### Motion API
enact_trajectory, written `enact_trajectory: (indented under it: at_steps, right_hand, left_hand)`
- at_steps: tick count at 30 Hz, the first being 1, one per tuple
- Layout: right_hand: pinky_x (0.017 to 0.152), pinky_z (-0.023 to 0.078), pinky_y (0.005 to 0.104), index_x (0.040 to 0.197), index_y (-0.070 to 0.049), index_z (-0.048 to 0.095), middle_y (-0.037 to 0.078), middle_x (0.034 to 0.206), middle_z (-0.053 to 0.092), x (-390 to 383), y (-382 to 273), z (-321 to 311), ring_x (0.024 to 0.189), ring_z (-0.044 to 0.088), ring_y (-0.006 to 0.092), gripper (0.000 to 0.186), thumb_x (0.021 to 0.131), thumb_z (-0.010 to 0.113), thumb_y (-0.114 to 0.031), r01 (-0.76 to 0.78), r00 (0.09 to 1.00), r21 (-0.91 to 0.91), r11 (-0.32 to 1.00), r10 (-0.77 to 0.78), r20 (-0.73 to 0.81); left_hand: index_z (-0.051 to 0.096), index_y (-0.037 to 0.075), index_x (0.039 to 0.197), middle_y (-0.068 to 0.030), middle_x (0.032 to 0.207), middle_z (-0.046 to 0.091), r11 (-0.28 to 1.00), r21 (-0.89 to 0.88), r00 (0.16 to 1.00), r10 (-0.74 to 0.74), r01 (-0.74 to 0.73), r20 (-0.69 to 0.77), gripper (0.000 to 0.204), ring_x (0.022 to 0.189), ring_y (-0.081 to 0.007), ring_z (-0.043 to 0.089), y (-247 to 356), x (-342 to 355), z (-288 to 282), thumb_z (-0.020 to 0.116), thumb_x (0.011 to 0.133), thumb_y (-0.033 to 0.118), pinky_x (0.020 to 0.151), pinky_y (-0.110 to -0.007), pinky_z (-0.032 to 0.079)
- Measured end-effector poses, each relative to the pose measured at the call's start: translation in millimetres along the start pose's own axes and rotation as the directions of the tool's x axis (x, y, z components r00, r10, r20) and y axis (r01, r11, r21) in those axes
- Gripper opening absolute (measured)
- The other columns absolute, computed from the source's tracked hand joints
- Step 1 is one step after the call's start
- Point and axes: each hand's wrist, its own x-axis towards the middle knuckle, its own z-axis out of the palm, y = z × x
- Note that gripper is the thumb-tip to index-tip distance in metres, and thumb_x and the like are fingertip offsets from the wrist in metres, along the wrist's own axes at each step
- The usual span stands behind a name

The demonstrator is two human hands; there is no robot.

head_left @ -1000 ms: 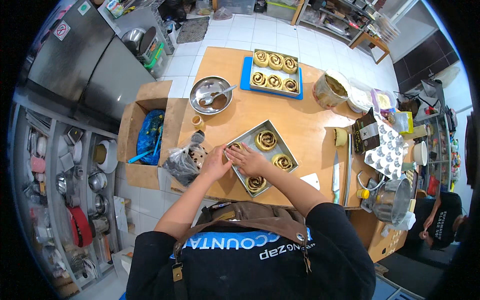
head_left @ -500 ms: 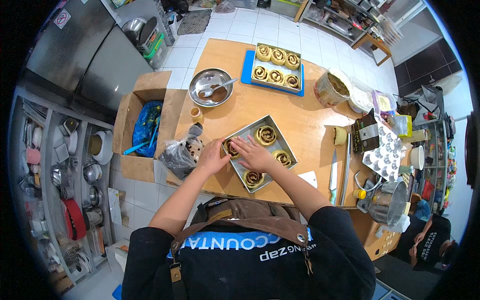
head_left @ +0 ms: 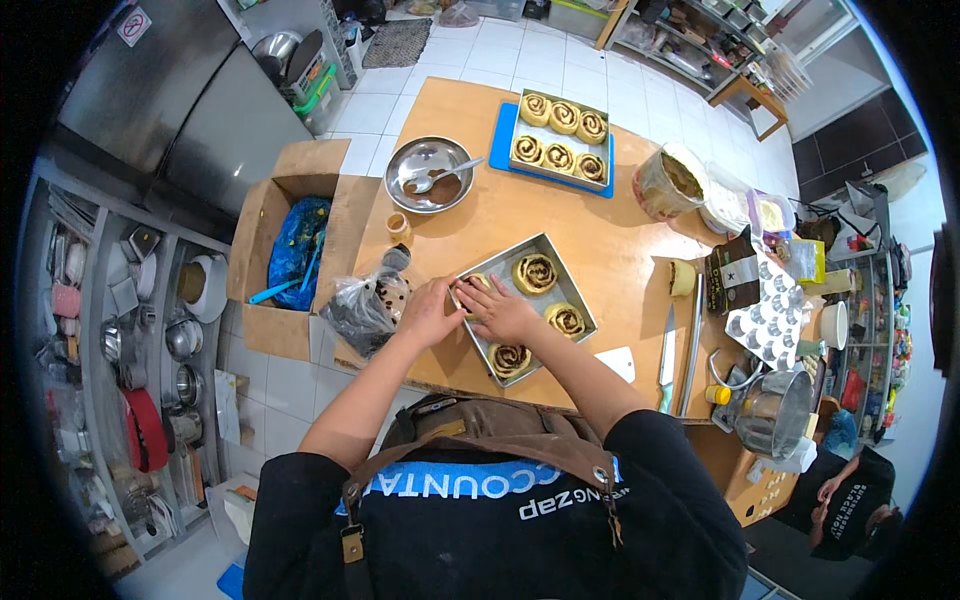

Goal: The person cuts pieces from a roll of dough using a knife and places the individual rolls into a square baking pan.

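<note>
A square metal baking pan [head_left: 586, 298] sits at the table's near side with several raw, dark-filled spiral rolls inside. One of them, a cinnamon-style roll [head_left: 478, 282] in the pan's left corner, is mostly covered by my hands. Across its top lie the fingers of my right hand [head_left: 503, 314], stretched out and pressing down. Beside it, at the pan's left rim, my left hand [head_left: 430, 314] rests with thumb and fingers apart; some fingertips are hidden. Other rolls in the pan are a far roll [head_left: 534, 274], a right roll [head_left: 565, 320] and a near roll [head_left: 509, 359].
A second pan of rolls [head_left: 562, 137] stands on a blue board [head_left: 500, 138]. Left are a steel bowl with spoon [head_left: 425, 205], a small jar [head_left: 398, 227], a plastic bag [head_left: 362, 312] and a cardboard box [head_left: 280, 333]. Right lie a knife [head_left: 668, 345] and a cut roll [head_left: 682, 278].
My right hand has shifted slightly left and inward over the corner roll, covering more of it. My hands are closer together; the whole view has shifted slightly.
</note>
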Motion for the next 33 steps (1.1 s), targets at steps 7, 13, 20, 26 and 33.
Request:
enact_trajectory:
  at_steps: [7,13,20,26,33]
  right_hand:
    - [0.116,0.015,0.0475,0.148,-0.007,0.02,0.008,0.154,0.023,-1,8,-16,0.142,0.022,0.0242,0.068,0.095,0.042,-0.044,-0.028,0.996,0.054,0.998,0.023,0.09]
    - [0.116,0.016,0.0472,0.147,-0.007,0.022,0.007,0.154,0.022,-4,5,-8,0.143,0.02,0.0226,0.068,0.093,0.045,-0.042,-0.082,0.991,0.062,0.995,0.074,0.11]
    - [0.117,0.008,0.0472,0.146,-0.003,0.023,0.01,0.155,0.02,5,-16,2,0.144,0.016,0.0253,0.064,0.09,0.04,-0.027,0.005,0.993,-0.115,0.993,0.008,0.114]
    - [0.117,0.01,0.0457,0.146,-0.004,0.025,0.009,0.155,0.021,-2,-20,4,0.144,0.018,0.0234,0.063,0.091,0.041,-0.029,-0.026,0.999,-0.105,0.994,0.031,0.044]
    - [0.116,0.012,0.0475,0.147,-0.003,0.02,0.012,0.155,0.02,-19,-7,-19,0.143,0.018,0.0278,0.07,0.09,0.05,-0.032,-0.089,0.996,0.128,0.988,0.088,0.01]
  left_hand:
    - [0.046,0.002,0.124,-0.019,0.116,0.057,0.999,0.034,0.999,0.02,-0.019,-0.035,0.061,0.109,-0.0351,0.054,-5,-2,3,0.073,0.074,0.026,0.093,-0.044,0.043]
    - [0.047,0.003,0.125,-0.0179,0.117,0.057,1.0,0.028,1.0,-0.003,0.003,-0.002,0.061,0.11,-0.0351,0.054,-4,-3,2,0.073,0.075,0.026,0.094,-0.043,0.043]
    - [0.048,0.004,0.124,-0.0179,0.12,0.056,0.997,-0.082,1.0,-0.003,0.003,-0.006,0.055,0.113,-0.0347,0.053,-12,-4,4,0.071,0.078,0.022,0.096,-0.043,0.042]
    - [0.049,0.004,0.124,-0.0183,0.12,0.057,1.0,-0.019,1.0,-0.022,0.022,0.009,0.055,0.114,-0.0341,0.053,-7,-3,4,0.072,0.078,0.022,0.096,-0.043,0.042]
    - [0.05,0.005,0.125,-0.0169,0.121,0.057,1.0,0.004,1.0,0.007,-0.007,-0.01,0.056,0.114,-0.0336,0.053,-12,-7,5,0.073,0.077,0.024,0.096,-0.043,0.042]
